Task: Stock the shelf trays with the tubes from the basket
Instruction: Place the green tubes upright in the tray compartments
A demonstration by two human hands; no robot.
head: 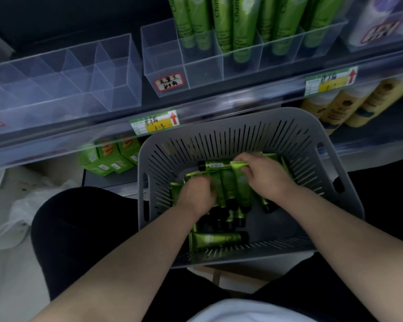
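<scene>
**Both hands down in the basket, no tube lifted clear yet**

Left hand (197, 194) is knuckles-up, fingers curled into the pile of green squeeze tubes with black caps (228, 189). Can't tell whether it actually has one. Right hand (262, 174) pinches the flat crimped end of a barcoded green tube (214, 165) lying crosswise off its fingertips. The grey slotted plastic basket (219, 140) walls in both wrists.

Risks, my read:
- Bundle grab: the tubes overlap and look slick, so one could slide out on the lift.
- The clear plastic divided tray (203, 73) sits up beyond both hands and its compartments are narrow. A tilted tube could catch a divider or knock the standing green tubes (242, 31).
- The basket looks propped between the knees, so a hard tug could tip it.

Writing:
- Standing tubes read "Cham…", the rest is cut off.
- Yellow price tag (155, 124) beyond the left hand shows "3 9" and a red up-arrow.
- Red-bordered handwritten label (169, 82) on the tray has characters I can't make out.
</scene>
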